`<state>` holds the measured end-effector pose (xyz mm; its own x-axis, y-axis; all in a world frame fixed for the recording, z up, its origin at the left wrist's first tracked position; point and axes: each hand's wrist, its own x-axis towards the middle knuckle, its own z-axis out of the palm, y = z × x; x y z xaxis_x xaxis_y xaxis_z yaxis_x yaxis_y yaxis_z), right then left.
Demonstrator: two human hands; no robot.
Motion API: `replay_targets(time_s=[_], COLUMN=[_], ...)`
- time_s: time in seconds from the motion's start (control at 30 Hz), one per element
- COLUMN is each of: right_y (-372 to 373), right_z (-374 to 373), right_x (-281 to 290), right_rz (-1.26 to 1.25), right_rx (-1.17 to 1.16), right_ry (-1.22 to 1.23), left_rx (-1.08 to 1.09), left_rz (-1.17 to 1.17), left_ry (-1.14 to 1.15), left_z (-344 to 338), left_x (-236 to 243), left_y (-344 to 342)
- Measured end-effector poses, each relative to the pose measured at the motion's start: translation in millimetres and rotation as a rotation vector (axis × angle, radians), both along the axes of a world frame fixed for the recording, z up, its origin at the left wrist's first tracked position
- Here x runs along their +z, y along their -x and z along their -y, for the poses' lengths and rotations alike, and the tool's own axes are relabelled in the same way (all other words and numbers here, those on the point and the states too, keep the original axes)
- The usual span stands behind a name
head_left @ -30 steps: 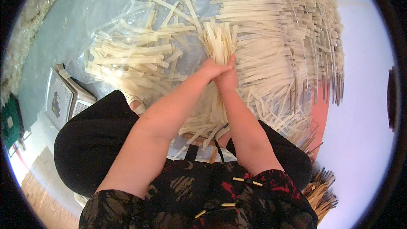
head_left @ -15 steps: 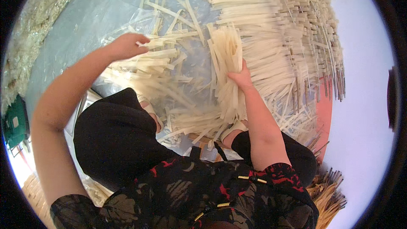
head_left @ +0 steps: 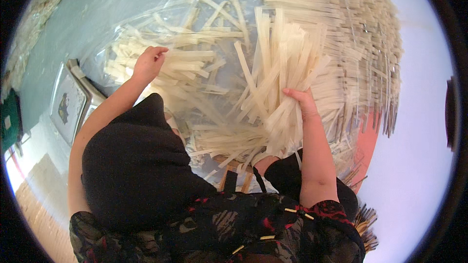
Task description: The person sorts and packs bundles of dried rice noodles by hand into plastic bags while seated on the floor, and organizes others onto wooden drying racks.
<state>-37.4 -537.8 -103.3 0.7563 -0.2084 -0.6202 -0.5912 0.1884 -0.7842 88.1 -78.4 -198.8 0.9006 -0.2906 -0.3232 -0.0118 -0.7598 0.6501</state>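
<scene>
A fanned bundle of long, flat, cream-coloured strips (head_left: 292,51) is in my right hand (head_left: 301,100), with my thumb across its near part. The lower strips hang down toward my foot, and I cannot tell what they are made of. My left hand (head_left: 149,64) is above the left part of a loose pile of similar strips (head_left: 187,63). Its fingers are curled together, and whatever they may pinch is too small to make out. A lower heap of strips (head_left: 226,139) lies between my feet.
Dense rows of strips (head_left: 336,34) with thin rods at their ends fill the right side by a pale wall (head_left: 419,68). Scattered strips (head_left: 214,5) lie on grey sheeting (head_left: 102,24). A flat device (head_left: 68,102) resembling a scale stands left of my knee, near a green object (head_left: 9,119).
The bundle in my right hand has spread from a compact sheaf into a wide fan and moved right. My left hand has shifted slightly and its fingers have drawn together.
</scene>
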Motion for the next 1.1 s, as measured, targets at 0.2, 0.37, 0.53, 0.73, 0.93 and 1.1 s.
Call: replay_targets(time_s=[0.2, 0.37, 0.53, 0.73, 0.93, 1.1], right_y=[-55.4, -98.1, -114.0, -104.5, -112.3, -151.3], right_z=[-58.1, -113.4, -173.8, -229.3, -259.9, -299.3], right_x=[5.4, 10.6, -24.8, -45.2, -19.4, -8.7], right_rz=[0.012, 0.082, 0.199, 0.060, 0.069, 0.243], right_rx=[0.204, 0.455, 0.598, 1.049, 1.126, 1.172], right_ry=[-0.059, -0.047, 0.067, 0.664, 0.853, 1.002], left_rx=[-0.033, 0.108, 0.830, 0.885, 0.388, 0.053], left_rz=[0.292, 0.202, -0.174, 0.152, 0.353, 0.451], left_ry=[-0.179, 0.000, 0.705, 0.683, 0.344, 0.108], left_z=[11.6, 0.9, -12.1, -13.1, -14.7, -1.1], left_x=[6.8, 8.9, 35.5, 82.8, 114.1, 137.0], left_y=[5.3, -8.7, -24.7, -45.2, -35.9, -5.1])
